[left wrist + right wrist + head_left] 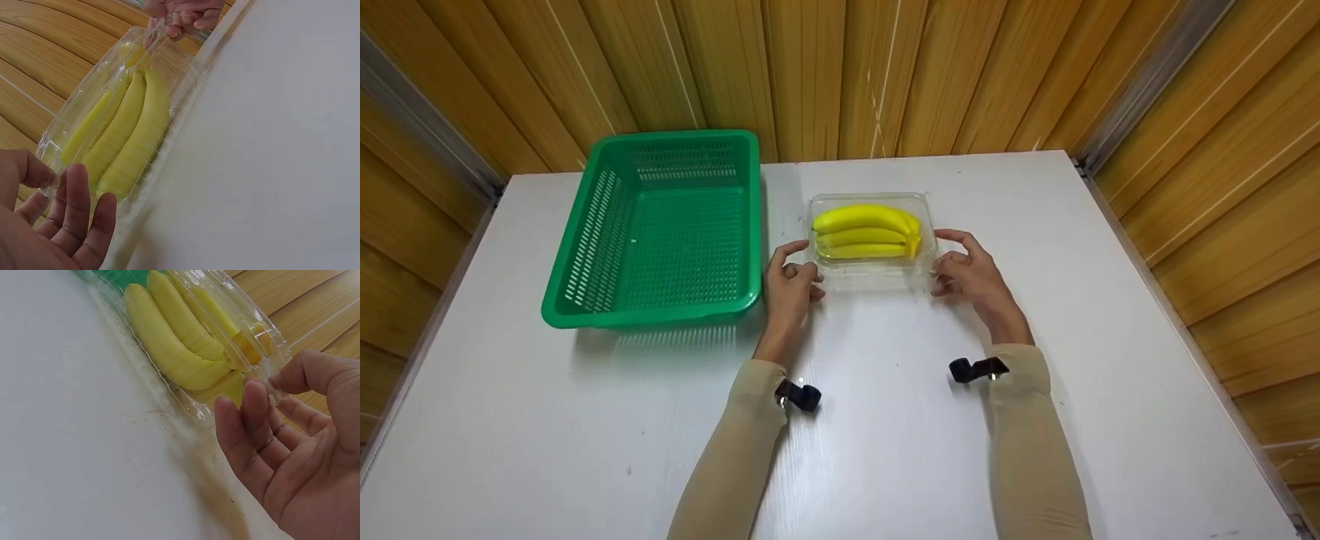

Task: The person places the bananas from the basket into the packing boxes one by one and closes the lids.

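A clear plastic clamshell box point(873, 198) with a bunch of yellow bananas point(864, 219) inside is held between my two hands. At its left end my left hand point(791, 289) pinches the rim with thumb and forefinger; the other fingers point(77, 197) hang loosely curved beside the box. My right hand point(975, 277) pinches the rim at the opposite end, near the banana stems point(250, 349), its remaining fingers bent below. Through the plastic the bananas show in both wrist views. Whether the box touches the table or hangs just above it, I cannot tell.
A green perforated basket point(751, 225) stands on the white table point(885, 420) to the left, close beside my left hand. Wood-patterned panels point(802, 75) rise behind the table and on both sides. Small black cameras point(806, 397) are strapped to both wrists.
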### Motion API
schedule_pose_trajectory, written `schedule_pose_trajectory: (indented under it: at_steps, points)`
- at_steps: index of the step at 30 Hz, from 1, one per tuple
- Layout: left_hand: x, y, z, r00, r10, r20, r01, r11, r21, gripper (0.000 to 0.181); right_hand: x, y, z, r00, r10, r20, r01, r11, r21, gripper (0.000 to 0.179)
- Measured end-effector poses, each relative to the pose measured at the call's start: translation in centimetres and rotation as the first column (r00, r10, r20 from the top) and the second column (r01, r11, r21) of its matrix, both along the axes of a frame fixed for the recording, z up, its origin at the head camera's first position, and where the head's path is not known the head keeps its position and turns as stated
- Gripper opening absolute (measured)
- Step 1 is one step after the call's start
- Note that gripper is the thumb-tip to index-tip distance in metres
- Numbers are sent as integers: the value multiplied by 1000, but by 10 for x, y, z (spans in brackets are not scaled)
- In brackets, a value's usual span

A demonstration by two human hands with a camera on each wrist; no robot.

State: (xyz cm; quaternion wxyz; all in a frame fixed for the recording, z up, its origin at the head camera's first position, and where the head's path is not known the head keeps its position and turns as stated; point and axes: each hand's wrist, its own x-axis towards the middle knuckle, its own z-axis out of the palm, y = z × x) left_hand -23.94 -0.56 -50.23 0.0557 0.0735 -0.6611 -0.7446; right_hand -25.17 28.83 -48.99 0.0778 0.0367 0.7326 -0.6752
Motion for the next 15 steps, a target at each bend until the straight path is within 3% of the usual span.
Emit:
schedule_pose_trajectory:
  at_steps: [15]
  points:
    - [0, -2, 0, 1000, -21, 22, 20, 1000, 16, 39, 0, -1, -2, 1000, 1, -28, -1, 1000, -4, 59]
